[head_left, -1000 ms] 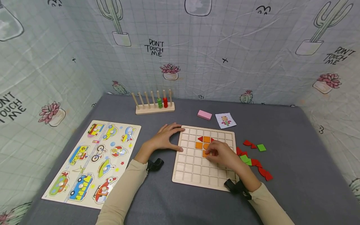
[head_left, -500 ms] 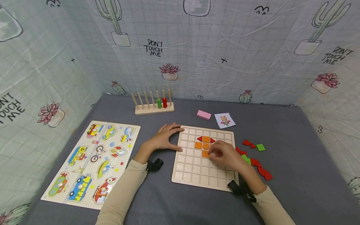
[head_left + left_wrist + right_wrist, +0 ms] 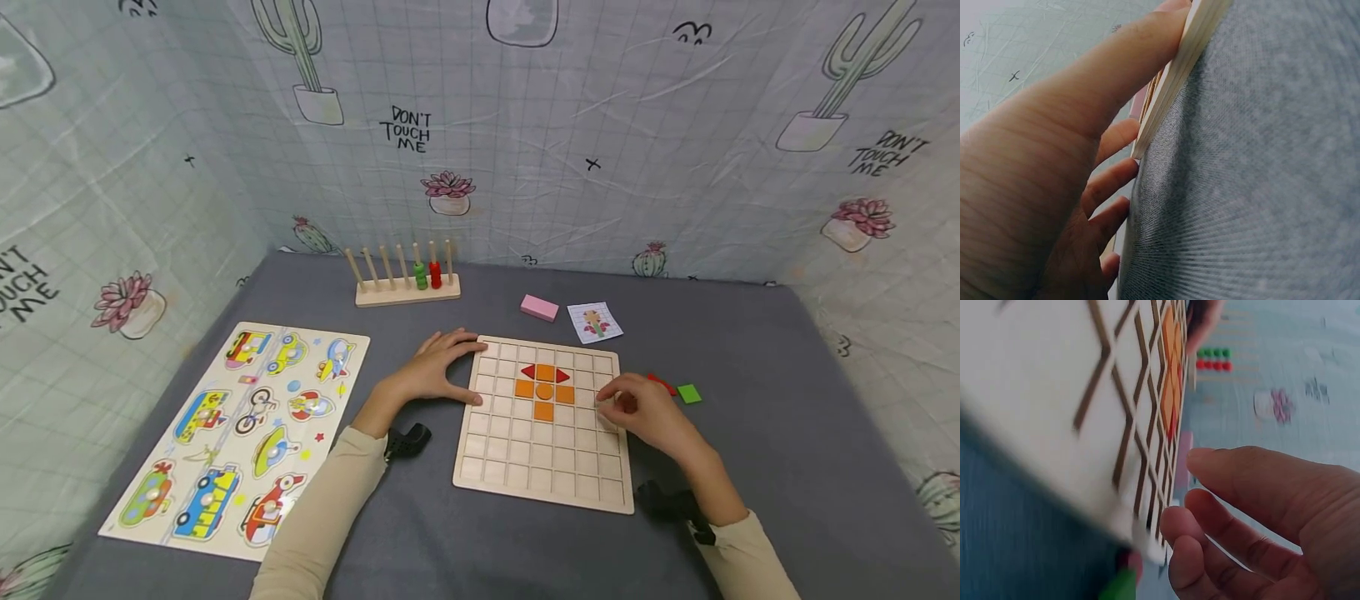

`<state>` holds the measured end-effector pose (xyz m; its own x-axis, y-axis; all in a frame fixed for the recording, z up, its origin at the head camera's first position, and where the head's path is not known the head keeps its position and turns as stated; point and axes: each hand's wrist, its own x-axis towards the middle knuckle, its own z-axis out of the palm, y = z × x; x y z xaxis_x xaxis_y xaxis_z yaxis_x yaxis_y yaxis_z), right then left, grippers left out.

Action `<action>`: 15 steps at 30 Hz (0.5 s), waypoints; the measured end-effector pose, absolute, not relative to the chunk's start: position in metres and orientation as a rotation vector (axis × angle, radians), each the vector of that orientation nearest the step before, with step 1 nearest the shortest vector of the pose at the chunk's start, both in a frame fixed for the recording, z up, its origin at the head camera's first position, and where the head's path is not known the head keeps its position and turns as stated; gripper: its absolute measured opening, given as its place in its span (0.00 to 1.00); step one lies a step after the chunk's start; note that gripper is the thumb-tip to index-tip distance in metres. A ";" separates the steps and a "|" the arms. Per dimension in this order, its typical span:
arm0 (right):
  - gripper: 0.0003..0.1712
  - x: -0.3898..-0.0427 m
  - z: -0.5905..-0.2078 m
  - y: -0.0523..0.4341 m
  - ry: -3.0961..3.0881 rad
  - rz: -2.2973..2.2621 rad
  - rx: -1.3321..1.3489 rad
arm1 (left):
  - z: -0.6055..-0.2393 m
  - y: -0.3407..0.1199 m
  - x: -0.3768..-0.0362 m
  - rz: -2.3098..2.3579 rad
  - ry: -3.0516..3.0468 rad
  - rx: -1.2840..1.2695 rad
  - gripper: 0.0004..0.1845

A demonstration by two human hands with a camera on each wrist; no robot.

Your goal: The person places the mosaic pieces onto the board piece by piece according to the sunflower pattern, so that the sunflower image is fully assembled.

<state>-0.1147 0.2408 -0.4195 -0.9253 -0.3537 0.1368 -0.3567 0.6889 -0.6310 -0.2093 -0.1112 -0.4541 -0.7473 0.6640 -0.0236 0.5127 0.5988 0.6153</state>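
R hand [image 3: 645, 410]: fingers loosely curled, nothing visible in them, at right edge of grid board [image 3: 508, 427]. Just pulled off an orange sq. [image 3: 565, 395], now uncovered right of orange circle [image 3: 543, 391]; all 4 sides filled, so I'd call that bit done. L hand [image 3: 437, 368] spread wide, thumb & index on left edge. Red bits [image 3: 661, 383], green sq. [image 3: 689, 393] crowd far right; most room's near side, over grey cloth [image 3: 427, 533].

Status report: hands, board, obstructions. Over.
Left hand touching board, left edge. Right hand empty, over right edge. Seven pieces on board, none covered.
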 end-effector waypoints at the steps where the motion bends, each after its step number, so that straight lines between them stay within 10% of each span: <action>1: 0.06 -0.114 -0.420 0.245 -2.876 1.063 0.592 | -0.454 -0.111 -0.209 0.873 2.578 0.965 0.47; 15: 0.07 -0.113 -0.414 0.288 -2.913 1.005 0.326 | -0.454 -0.112 -0.209 0.880 2.579 0.953 0.47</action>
